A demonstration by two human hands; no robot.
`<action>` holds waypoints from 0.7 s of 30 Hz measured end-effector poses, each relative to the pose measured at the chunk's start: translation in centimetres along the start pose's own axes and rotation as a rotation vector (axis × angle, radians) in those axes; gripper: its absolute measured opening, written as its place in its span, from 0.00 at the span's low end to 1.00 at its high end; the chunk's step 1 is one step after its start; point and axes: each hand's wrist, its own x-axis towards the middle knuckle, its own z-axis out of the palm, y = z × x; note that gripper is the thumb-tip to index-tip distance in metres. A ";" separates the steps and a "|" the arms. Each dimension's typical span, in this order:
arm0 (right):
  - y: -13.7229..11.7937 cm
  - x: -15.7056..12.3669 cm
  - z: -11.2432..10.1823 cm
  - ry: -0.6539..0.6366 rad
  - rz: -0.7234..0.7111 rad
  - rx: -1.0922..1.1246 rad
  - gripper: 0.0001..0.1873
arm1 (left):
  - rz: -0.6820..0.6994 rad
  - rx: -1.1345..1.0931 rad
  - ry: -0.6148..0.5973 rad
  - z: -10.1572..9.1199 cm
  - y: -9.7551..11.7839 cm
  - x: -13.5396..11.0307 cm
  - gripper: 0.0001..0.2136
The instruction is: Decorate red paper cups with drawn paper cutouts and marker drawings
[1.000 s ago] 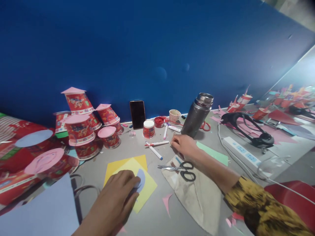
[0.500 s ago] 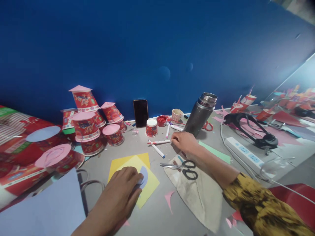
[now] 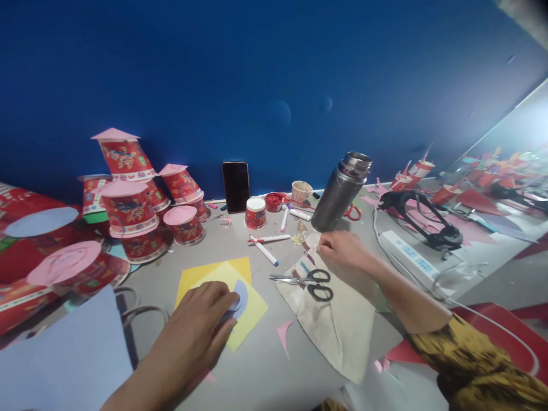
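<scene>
While the grey table (image 3: 265,382) is bearing the craft clutter, a canvas pouch (image 3: 342,331) is lying flat near its front edge, with two overlapped yellow paper sheets (image 3: 256,311) lying just left of it. The left hand (image 3: 197,331) is pressing palm-down, fingers unclenched, apparently pinning a pale blue paper cutout (image 3: 240,291) against the top sheet. The right hand (image 3: 345,251) is resting at the pouch's far corner, fingertips bunching; whether they are pinching cloth I cannot tell. Black-handled scissors (image 3: 306,281) are lying on the pouch, beside that hand.
</scene>
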 end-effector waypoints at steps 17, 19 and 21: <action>-1.6 2.6 -0.3 0.022 0.028 -0.128 0.15 | 0.061 0.016 0.082 0.7 -1.1 -0.1 0.09; -2.4 4.1 -0.5 0.032 0.022 -0.152 0.14 | 0.055 0.014 0.082 0.5 -1.0 0.1 0.09; -3.5 6.0 -0.6 0.024 0.010 -0.169 0.14 | 0.056 0.014 0.081 0.3 -0.8 0.2 0.08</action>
